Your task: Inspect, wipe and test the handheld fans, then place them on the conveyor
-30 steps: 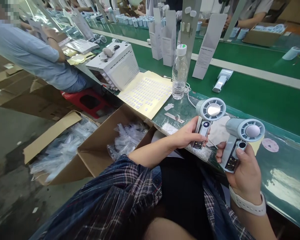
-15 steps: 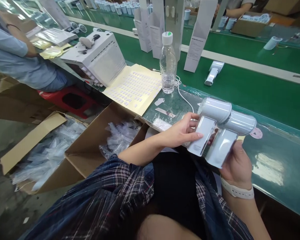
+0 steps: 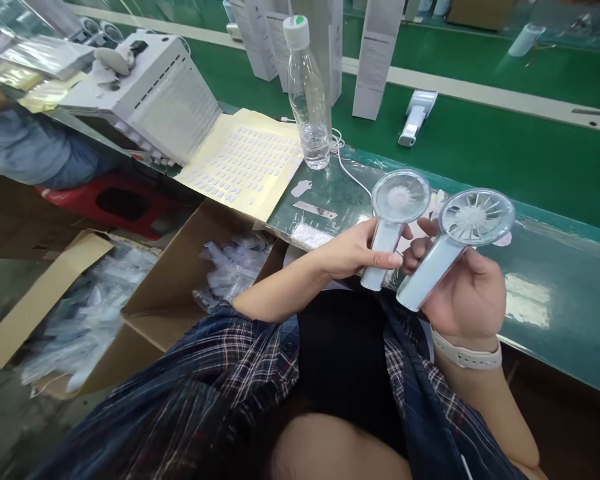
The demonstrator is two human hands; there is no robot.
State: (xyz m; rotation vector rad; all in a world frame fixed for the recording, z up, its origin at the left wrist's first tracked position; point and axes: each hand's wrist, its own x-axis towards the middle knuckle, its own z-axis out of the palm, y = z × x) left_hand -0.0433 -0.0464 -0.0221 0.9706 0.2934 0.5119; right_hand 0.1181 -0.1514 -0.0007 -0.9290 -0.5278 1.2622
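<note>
Two light-blue handheld fans are held up side by side over the near edge of the bench. My left hand [image 3: 353, 252] is closed round the handle of the left fan [image 3: 387, 237], thumb across its front. The right fan [image 3: 433, 270] rests in my right hand [image 3: 467, 293], whose fingers wrap behind the handle. Both round heads face up toward me, showing blades behind clear fronts. Past them, a third light-blue fan [image 3: 417, 119] lies on the green belt. A blade-like metal strip [image 3: 315, 210] and a clear plastic-wrapped item [image 3: 311, 237] lie left of my left hand.
A water bottle [image 3: 310, 100] stands beside a yellow sticker sheet [image 3: 245, 160]. A white machine [image 3: 150, 93] sits to the left. Upright white boxes [image 3: 377, 60] stand along the belt. Cardboard boxes [image 3: 165, 280] with clear plastic pieces are lower left, near a seated person's sleeve [image 3: 30, 143].
Both fans have been turned in my hands, from their rounded backs to their bladed fronts facing me. The view has shifted slightly, so the bench things sit higher and further left.
</note>
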